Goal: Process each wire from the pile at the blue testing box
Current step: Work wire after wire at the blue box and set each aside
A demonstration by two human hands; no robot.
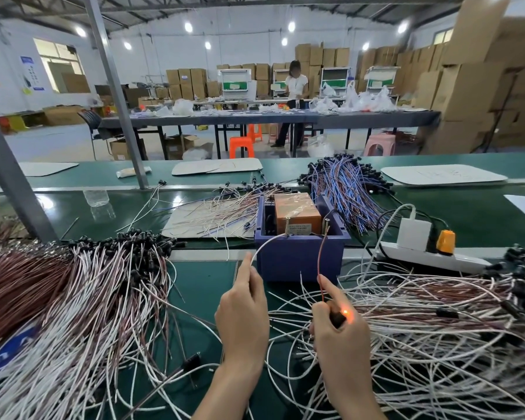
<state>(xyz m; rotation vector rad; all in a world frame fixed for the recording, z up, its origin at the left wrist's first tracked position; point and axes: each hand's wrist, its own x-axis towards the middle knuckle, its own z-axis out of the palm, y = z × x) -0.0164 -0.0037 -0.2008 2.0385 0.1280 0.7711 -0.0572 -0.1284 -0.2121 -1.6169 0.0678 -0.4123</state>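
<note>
The blue testing box stands open at the table's middle, an orange block inside it. My left hand pinches a white lead whose tip touches a contact at the box's front rim. My right hand pinches a red-brown lead that reaches a contact on the box's right side. The same hand grips the wire's black lamp head, which glows orange. A tangled pile of white and brown wires lies under and to the right of my right hand.
A combed bundle of wires with black heads covers the left. More wires lie on a white board behind the box, and blue-brown wires at the back. A white power strip sits right of the box. A metal post rises left.
</note>
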